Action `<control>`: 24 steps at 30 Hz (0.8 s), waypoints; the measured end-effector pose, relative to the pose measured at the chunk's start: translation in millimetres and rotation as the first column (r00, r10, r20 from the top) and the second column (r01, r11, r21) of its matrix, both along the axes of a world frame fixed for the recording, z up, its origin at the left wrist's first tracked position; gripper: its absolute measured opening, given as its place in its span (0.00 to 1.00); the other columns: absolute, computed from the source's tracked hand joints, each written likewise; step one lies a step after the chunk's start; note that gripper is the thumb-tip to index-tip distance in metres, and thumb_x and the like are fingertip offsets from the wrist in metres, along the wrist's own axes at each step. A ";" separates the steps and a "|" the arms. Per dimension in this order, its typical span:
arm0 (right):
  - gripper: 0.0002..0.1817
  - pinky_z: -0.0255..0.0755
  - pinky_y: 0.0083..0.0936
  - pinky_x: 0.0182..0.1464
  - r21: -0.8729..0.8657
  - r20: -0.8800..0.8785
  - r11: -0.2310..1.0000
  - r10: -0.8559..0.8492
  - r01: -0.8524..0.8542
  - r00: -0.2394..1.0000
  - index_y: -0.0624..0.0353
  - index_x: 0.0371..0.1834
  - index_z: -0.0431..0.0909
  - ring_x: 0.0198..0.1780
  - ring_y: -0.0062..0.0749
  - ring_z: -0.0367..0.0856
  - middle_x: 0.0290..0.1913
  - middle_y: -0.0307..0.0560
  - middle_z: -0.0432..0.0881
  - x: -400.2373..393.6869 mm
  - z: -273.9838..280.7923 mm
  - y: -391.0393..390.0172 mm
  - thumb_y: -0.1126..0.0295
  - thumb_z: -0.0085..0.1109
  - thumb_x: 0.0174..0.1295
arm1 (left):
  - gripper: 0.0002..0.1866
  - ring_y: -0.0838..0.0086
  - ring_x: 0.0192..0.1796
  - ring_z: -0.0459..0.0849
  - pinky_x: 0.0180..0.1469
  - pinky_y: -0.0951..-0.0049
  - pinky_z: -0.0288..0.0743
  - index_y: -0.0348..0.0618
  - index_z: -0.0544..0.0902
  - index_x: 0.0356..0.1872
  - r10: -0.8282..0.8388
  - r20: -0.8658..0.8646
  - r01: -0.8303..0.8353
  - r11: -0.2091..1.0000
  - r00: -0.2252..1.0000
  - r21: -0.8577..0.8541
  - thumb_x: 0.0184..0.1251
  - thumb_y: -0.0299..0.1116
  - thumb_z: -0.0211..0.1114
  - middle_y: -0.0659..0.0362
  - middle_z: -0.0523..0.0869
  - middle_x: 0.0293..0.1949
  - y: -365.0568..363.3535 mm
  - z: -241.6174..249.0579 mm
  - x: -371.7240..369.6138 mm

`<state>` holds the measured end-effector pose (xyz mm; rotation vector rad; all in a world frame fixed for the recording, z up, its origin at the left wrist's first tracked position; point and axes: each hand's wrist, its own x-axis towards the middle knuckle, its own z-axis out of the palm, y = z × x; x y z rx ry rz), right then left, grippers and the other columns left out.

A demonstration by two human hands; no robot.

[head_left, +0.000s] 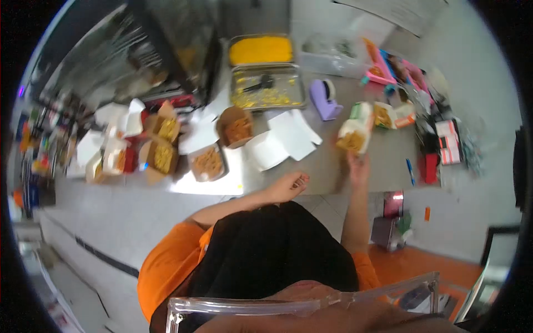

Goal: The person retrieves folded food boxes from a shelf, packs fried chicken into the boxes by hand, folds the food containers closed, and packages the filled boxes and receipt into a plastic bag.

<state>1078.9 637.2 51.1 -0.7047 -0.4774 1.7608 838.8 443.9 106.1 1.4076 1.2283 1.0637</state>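
Note:
At the near edge of the metal counter, my right hand holds the near end of an open takeaway box with golden food inside. My left hand is curled in front of the counter's edge, its fingers folded; what they hold, if anything, is hidden. Beyond it lies an open, empty white box. Left of that are a brown box of orange-brown food and a white box of similar food. Another small food box stands right of the held one.
Metal trays with yellow food stand at the back beside a purple tape dispenser. More filled boxes crowd the left. At right are pink baskets, a blue pen and a red item.

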 end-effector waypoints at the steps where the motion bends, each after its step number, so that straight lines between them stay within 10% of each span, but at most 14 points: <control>1: 0.27 0.68 0.34 0.56 0.034 0.053 0.999 -0.022 0.020 0.998 0.67 0.64 0.55 0.52 0.40 0.71 0.58 0.52 0.65 0.8 2.3 14.3 0.60 0.44 0.68 | 0.13 0.72 0.39 0.80 0.41 0.74 0.75 0.36 0.73 0.47 0.009 -0.004 -0.009 1.000 1.000 0.001 0.62 0.28 0.58 0.56 0.81 0.39 -11.6 5.9 -13.8; 7: 0.15 0.69 0.14 0.33 0.308 0.562 0.932 -0.340 0.190 0.754 0.63 0.49 0.72 0.32 0.18 0.74 0.34 0.40 0.75 -122.2 50.1 -55.7 0.64 0.51 0.65 | 0.06 0.74 0.31 0.77 0.35 0.75 0.72 0.38 0.75 0.38 0.510 -0.114 -0.499 0.860 0.853 0.107 0.62 0.27 0.58 0.57 0.79 0.29 -96.2 10.7 -113.4; 9: 0.12 0.67 0.12 0.27 0.404 0.644 0.896 -0.134 -0.186 0.753 0.62 0.44 0.75 0.28 0.14 0.72 0.30 0.36 0.75 -177.1 65.0 -128.0 0.65 0.52 0.65 | 0.05 0.74 0.29 0.76 0.32 0.75 0.70 0.38 0.75 0.37 0.726 -0.166 -0.697 0.687 0.667 0.205 0.61 0.27 0.58 0.57 0.78 0.27 -126.7 8.6 -150.6; 11: 0.12 0.66 0.12 0.25 0.250 0.863 0.732 0.129 -0.634 0.488 0.60 0.43 0.77 0.26 0.14 0.73 0.25 0.34 0.75 -229.8 54.6 -171.3 0.65 0.52 0.65 | 0.06 0.72 0.27 0.74 0.31 0.74 0.68 0.38 0.75 0.36 0.867 -0.183 -0.829 0.498 0.464 0.253 0.61 0.29 0.59 0.57 0.76 0.25 -154.6 7.2 -189.0; 17: 0.15 0.72 0.29 0.42 0.340 0.930 0.453 -0.031 -0.824 0.367 0.65 0.41 0.77 0.38 0.39 0.80 0.35 0.54 0.80 -370.3 52.0 -206.9 0.63 0.55 0.60 | 0.22 0.67 0.28 0.72 0.35 0.69 0.68 0.33 0.72 0.32 0.860 -0.295 -0.735 -0.128 -0.417 0.666 0.58 0.46 0.64 0.57 0.73 0.23 -218.4 -35.3 -302.3; 20: 0.16 0.74 0.25 0.37 0.084 0.819 0.535 0.443 -0.840 0.364 0.58 0.49 0.75 0.38 0.27 0.79 0.39 0.44 0.80 -459.5 30.2 -193.7 0.61 0.55 0.62 | 0.31 0.68 0.31 0.75 0.37 0.70 0.69 0.29 0.74 0.34 0.951 -0.245 -0.939 0.105 0.191 -0.327 0.55 0.55 0.63 0.54 0.78 0.28 -238.7 -35.5 -347.2; 24: 0.19 0.75 0.23 0.37 -0.283 0.649 0.464 0.737 -0.839 0.188 0.57 0.54 0.70 0.41 0.29 0.80 0.42 0.43 0.80 -544.7 34.1 -183.4 0.60 0.53 0.63 | 0.20 0.77 0.33 0.76 0.34 0.78 0.66 0.35 0.80 0.38 0.847 -0.075 -0.746 0.418 0.527 -0.518 0.57 0.45 0.63 0.59 0.81 0.31 -245.3 -43.8 -363.3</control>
